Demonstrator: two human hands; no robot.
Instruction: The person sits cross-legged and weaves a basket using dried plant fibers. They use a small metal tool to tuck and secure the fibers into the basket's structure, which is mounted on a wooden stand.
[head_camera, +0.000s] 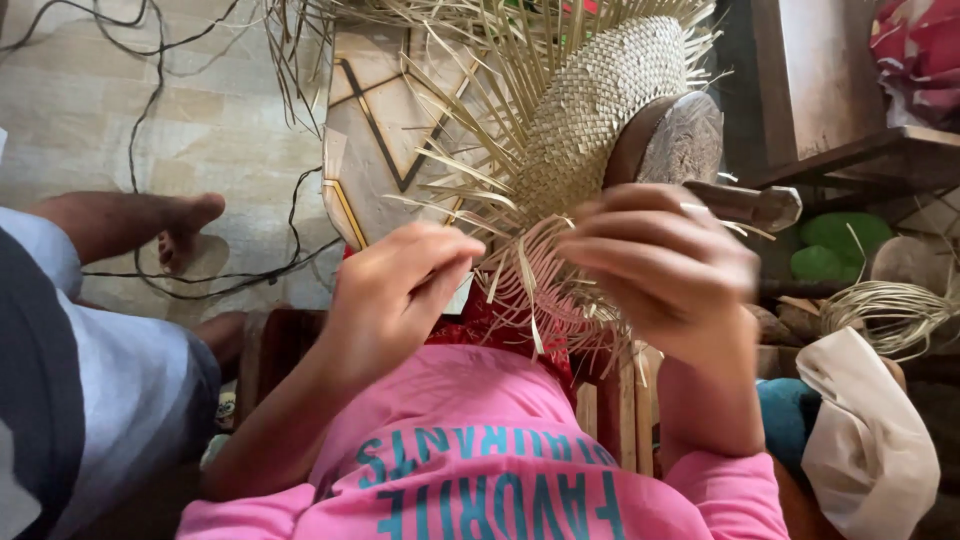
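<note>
Both hands work the loose fringe of the woven straw hat (600, 110), which sits over a round wooden mould (680, 135) just above them: my left hand (400, 290) pinches a strand (497, 262) at the hat's lower edge, and my right hand (665, 265) curls shut over the strips below the mould. I judge the dry strips could snap or slip from the weave if pulled too hard, since so many ends splay free around the hat. Its crown looks tightly plaited and pale tan, the rim unfinished and bristling.
</note>
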